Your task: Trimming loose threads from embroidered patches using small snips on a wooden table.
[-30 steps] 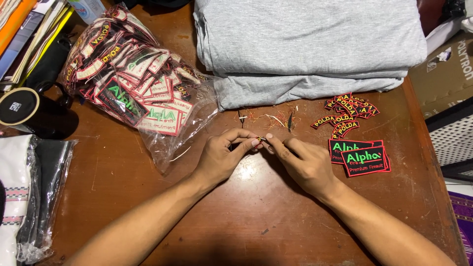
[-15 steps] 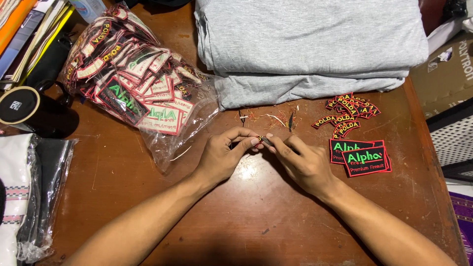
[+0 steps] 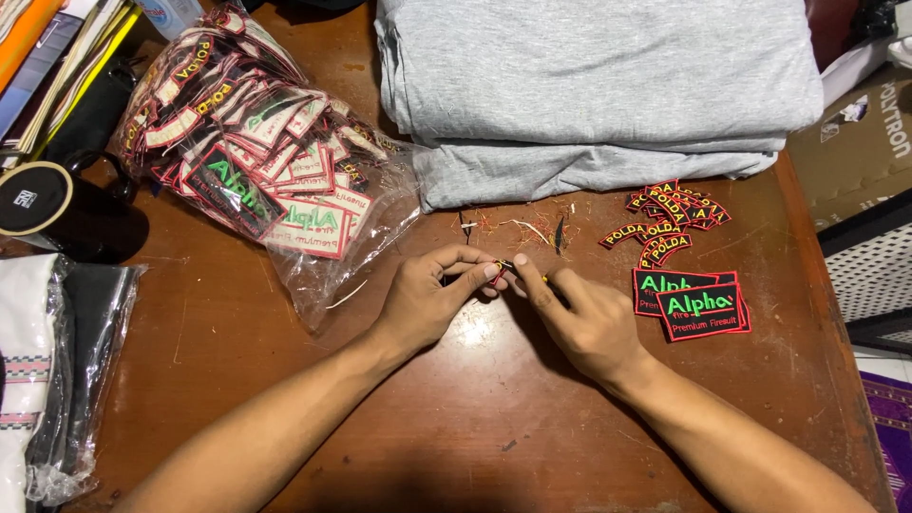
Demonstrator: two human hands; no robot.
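— Both hands have barely shifted since a moment ago; they stay joined at the middle of the wooden table (image 3: 285,380).

— What do they hold?

— Left hand (image 3: 432,299) is curled, thumb and fingertips pinched on a small dark patch (image 3: 502,267). Right hand (image 3: 579,318) is closed too, pinching the same piece from the other side, perhaps with a thin tool, too small to tell.

— And around them?

— Just right lie two black rectangular patches (image 3: 692,304), with small curved patches (image 3: 670,214) beyond. Far left sits a clear bag of patches (image 3: 256,161); folded grey cloth (image 3: 589,85) lies at the far edge
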